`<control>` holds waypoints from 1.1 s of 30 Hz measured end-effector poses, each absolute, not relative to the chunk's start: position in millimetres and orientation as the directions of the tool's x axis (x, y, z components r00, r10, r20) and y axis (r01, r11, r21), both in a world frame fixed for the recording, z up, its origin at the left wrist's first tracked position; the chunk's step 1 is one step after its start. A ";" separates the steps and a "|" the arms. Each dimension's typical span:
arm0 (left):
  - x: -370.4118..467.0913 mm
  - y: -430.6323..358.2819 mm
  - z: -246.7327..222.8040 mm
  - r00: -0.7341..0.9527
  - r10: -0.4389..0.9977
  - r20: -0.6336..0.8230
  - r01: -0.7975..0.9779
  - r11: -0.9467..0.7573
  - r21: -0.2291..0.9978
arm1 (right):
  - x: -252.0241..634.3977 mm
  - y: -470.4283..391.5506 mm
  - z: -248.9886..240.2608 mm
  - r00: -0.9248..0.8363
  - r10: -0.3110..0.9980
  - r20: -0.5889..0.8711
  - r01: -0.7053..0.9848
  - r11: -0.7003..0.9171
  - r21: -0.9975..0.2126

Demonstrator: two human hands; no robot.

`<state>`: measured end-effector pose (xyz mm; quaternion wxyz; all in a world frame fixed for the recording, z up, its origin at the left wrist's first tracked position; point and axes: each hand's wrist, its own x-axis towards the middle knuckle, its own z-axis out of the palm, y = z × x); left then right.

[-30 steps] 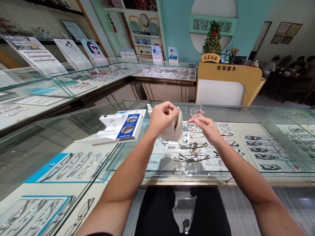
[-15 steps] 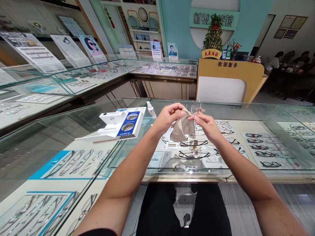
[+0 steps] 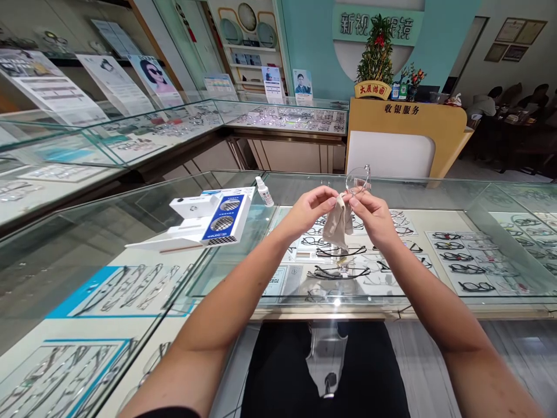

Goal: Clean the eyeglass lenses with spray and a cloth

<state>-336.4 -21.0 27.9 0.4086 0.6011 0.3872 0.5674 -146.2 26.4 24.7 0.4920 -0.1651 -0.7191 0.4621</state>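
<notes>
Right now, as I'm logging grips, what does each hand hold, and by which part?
The left hand pinches the beige cloth near its top; the right hand holds the glasses by the frame below one lens.

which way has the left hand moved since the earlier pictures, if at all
Yes: the left hand has moved right, away from the white bottle it partly hid earlier.

Your right fingers and the crumpled beige cloth hide part of the thin wire-framed glasses from you. The print on the small white plastic bottle is too small to read. The bottom edge cuts off your black left sleeve.
</notes>
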 end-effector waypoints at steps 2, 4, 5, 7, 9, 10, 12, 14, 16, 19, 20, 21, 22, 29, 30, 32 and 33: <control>-335.2 -22.5 28.0 0.099 0.938 0.331 -0.014 -0.331 0.943 | -145.5 25.2 26.3 -0.451 0.694 0.561 -0.228 0.518 -0.824; -335.4 -23.8 27.6 0.132 0.949 0.286 -0.029 -0.284 0.958 | -144.9 24.0 27.8 -0.443 0.696 0.565 -0.220 0.527 -0.821; -335.6 -24.2 26.9 0.153 0.954 0.256 -0.032 -0.254 0.967 | -144.7 23.4 28.4 -0.441 0.697 0.565 -0.210 0.532 -0.820; -336.0 -24.0 24.9 0.199 0.958 0.205 -0.040 -0.201 0.979 | -144.2 22.6 29.2 -0.440 0.700 0.563 -0.189 0.540 -0.820; -336.2 -23.1 22.7 0.239 0.953 0.187 -0.067 -0.176 0.982 | -144.2 22.4 29.1 -0.437 0.703 0.561 -0.182 0.541 -0.821; -336.3 -22.6 21.7 0.255 0.949 0.185 -0.083 -0.169 0.982 | -144.3 22.6 28.7 -0.432 0.706 0.561 -0.184 0.540 -0.821; -336.8 -21.5 20.1 0.269 0.945 0.186 -0.115 -0.160 0.980 | -144.7 23.6 27.4 -0.423 0.713 0.559 -0.195 0.531 -0.825; -337.4 -20.9 19.1 0.265 0.947 0.179 -0.131 -0.149 0.980 | -145.2 24.7 25.7 -0.423 0.717 0.554 -0.210 0.518 -0.829; -337.9 -20.9 19.0 0.254 0.951 0.177 -0.150 -0.142 0.978 | -145.5 25.4 24.5 -0.432 0.711 0.555 -0.228 0.509 -0.830; -337.5 -22.0 20.4 0.272 0.946 0.174 -0.202 -0.120 0.972 | -145.2 25.0 24.6 -0.437 0.701 0.563 -0.243 0.511 -0.825; -337.1 -22.3 21.0 0.283 0.943 0.174 -0.223 -0.112 0.968 | -145.0 24.7 25.0 -0.436 0.703 0.562 -0.237 0.513 -0.825; -336.8 -22.5 21.4 0.291 0.941 0.174 -0.242 -0.104 0.965 | -144.8 24.4 25.6 -0.434 0.706 0.560 -0.226 0.516 -0.826; -336.5 -22.4 21.5 0.294 0.940 0.174 -0.260 -0.097 0.961 | -144.6 24.1 26.1 -0.431 0.710 0.557 -0.211 0.521 -0.827; -334.3 -18.5 16.4 0.244 0.958 0.148 -0.246 -0.087 0.965 | -145.0 23.4 27.4 -0.437 0.711 0.551 -0.167 0.538 -0.827; -333.9 -18.5 16.0 0.245 0.958 0.146 -0.240 -0.086 0.967 | -145.2 23.0 27.5 -0.434 0.715 0.549 -0.164 0.536 -0.828; -333.2 -18.9 16.0 0.251 0.958 0.140 -0.244 -0.078 0.967 | -145.4 22.0 27.9 -0.431 0.720 0.544 -0.163 0.531 -0.832; -333.0 -19.4 16.3 0.257 0.957 0.138 -0.251 -0.071 0.965 | -145.5 21.5 28.1 -0.434 0.720 0.541 -0.167 0.526 -0.834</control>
